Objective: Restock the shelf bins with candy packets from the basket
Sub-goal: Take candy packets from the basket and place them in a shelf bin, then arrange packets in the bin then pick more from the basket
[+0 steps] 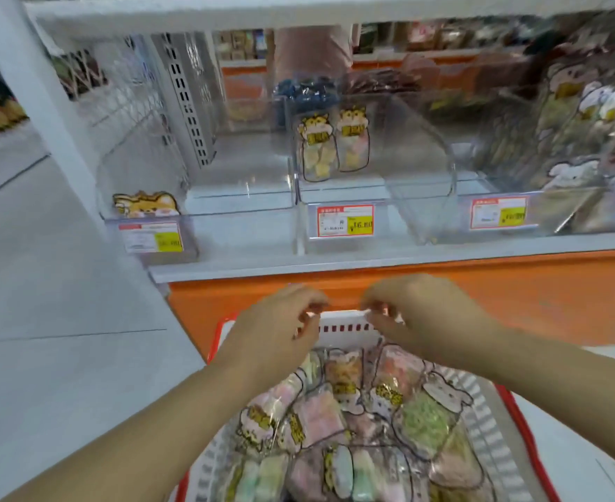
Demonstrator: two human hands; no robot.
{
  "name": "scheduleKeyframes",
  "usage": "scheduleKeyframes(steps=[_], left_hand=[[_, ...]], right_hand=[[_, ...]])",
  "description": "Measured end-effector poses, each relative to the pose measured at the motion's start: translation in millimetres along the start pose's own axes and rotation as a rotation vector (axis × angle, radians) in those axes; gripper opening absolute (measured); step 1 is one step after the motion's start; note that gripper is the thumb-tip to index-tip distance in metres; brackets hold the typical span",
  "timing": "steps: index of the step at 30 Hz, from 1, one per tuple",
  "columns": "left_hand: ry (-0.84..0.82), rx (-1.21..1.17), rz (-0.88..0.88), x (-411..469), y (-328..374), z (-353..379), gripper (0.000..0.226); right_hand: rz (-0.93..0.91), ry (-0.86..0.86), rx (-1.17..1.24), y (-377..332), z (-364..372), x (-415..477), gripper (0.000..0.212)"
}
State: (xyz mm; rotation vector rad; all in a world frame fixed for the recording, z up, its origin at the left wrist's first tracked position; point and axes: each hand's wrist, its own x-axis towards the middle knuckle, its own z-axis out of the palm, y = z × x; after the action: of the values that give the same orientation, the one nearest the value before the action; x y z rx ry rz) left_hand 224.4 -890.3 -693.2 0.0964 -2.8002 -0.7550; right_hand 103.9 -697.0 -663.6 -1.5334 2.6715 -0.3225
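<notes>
A red and white basket (346, 322) sits low in front of me, full of clear candy packets (338, 422) with cartoon animal headers. My left hand (280, 327) and my right hand (422, 317) hover side by side over the basket's far rim, fingers curled in a pinch towards each other. Blur hides whether anything is between the fingertips. On the shelf above stand clear bins: the left bin (154, 233) shows one fox-header packet (146, 204), the middle bin (298, 197) holds two hamster packets (331, 146), and the curved bin (443, 197) looks bare.
The white shelf edge (371, 260) with an orange panel below runs just beyond the basket. Price tags (346, 221) hang on the bin fronts. Bins at the far right (588, 139) are packed with packets. A person stands behind the shelving (313, 52). Grey floor lies to the left.
</notes>
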Motion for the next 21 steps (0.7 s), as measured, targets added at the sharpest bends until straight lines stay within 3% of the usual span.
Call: scheduleKeyframes(steps=[4,6,8,10,12,17,21], left_hand=[[-0.452,0.196,-0.163,-30.0,-29.6,44.2,0.024],[-0.590,0.281,-0.163,-43.3,-44.3,63.1,0.013],[-0.719,0.336,-0.181,-52.5,-55.5,77.8,0.020],[-0.812,0.358,-0.210,-59.0,-64.7,87.6,0.052],[-0.849,0.392,-0.195,-64.3,-70.3,94.7,0.067],[-0.858,0.390,-0.162,-79.6,-79.2,109.5,0.066],[-0.817,0.375,-0.128,-86.0,-88.6,111.9,0.068]], right_hand=[[0.081,-0.493,0.034,15.4,74.0,-17.1,0.030],[0.115,-0.641,0.082,20.4,104.3,-20.4,0.038],[0.156,-0.726,0.108,22.4,128.0,-21.6,0.053],[0.214,-0.739,0.193,19.7,146.1,-21.6,0.062],[0.294,-0.720,0.355,13.0,162.5,-19.5,0.068],[0.515,-0.585,0.752,-9.4,194.2,-4.4,0.083],[0.603,-0.499,0.774,-21.6,207.7,5.2,0.099]])
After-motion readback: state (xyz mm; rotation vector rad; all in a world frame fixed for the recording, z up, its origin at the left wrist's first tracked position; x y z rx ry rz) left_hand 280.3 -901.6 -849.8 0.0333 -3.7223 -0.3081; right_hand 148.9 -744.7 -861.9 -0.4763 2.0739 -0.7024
